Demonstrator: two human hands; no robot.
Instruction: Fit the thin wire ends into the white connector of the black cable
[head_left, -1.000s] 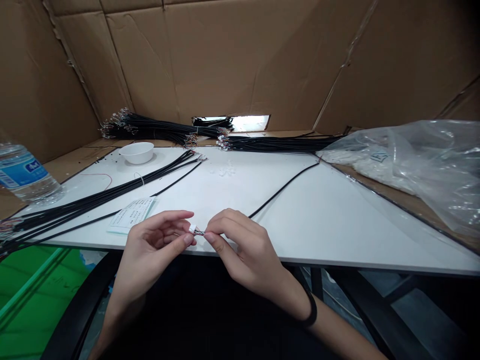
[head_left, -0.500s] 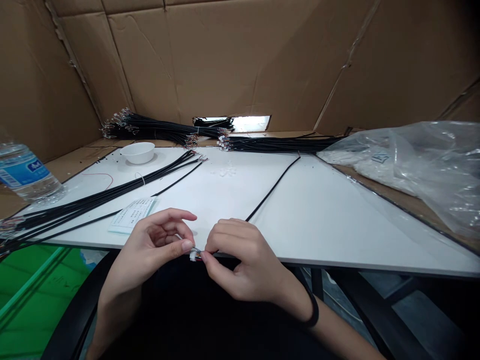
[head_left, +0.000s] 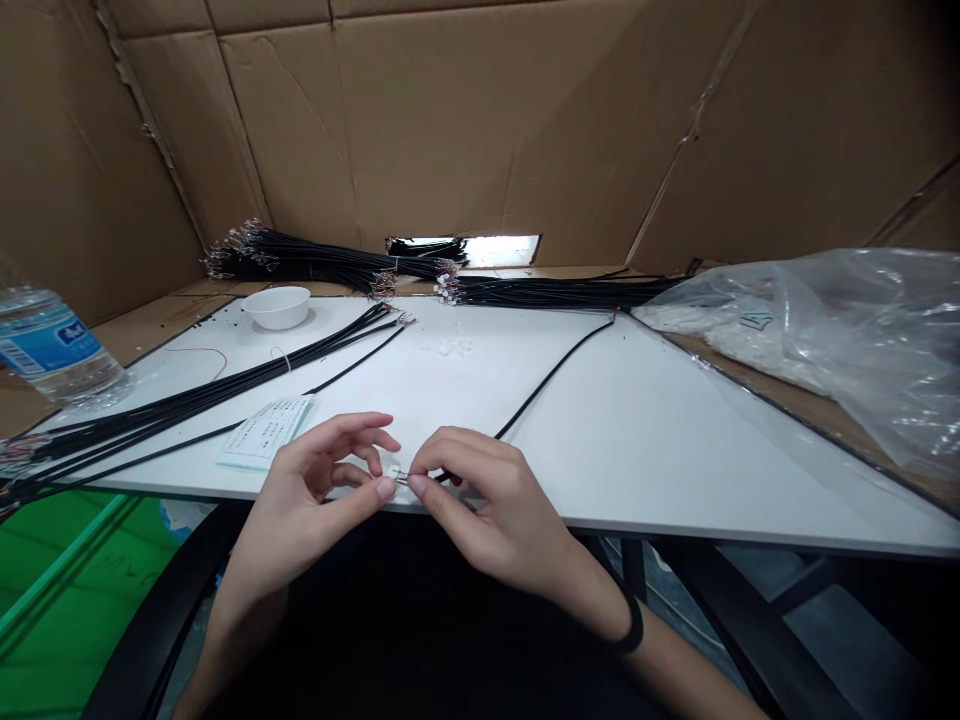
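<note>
Over the front edge of the white tabletop [head_left: 675,470], the left hand [head_left: 315,490] seems to pinch a small white connector [head_left: 394,473], though fingers partly hide it. The right hand [head_left: 487,505] grips a black cable [head_left: 540,395] just beside it; steady fingertip pressure suits such small parts. The printed card's [head_left: 266,432] writing is unreadable.

A cable workshop: black wire harnesses [head_left: 330,262], white table [head_left: 637,440], cardboard walls [head_left: 450,130].

From here I see cardboard sheets [head_left: 465,130] lining the walls behind the white bench [head_left: 637,450], a small bright gap [head_left: 501,250] low in them, and a green sheet [head_left: 60,590] below the bench at left.
</note>
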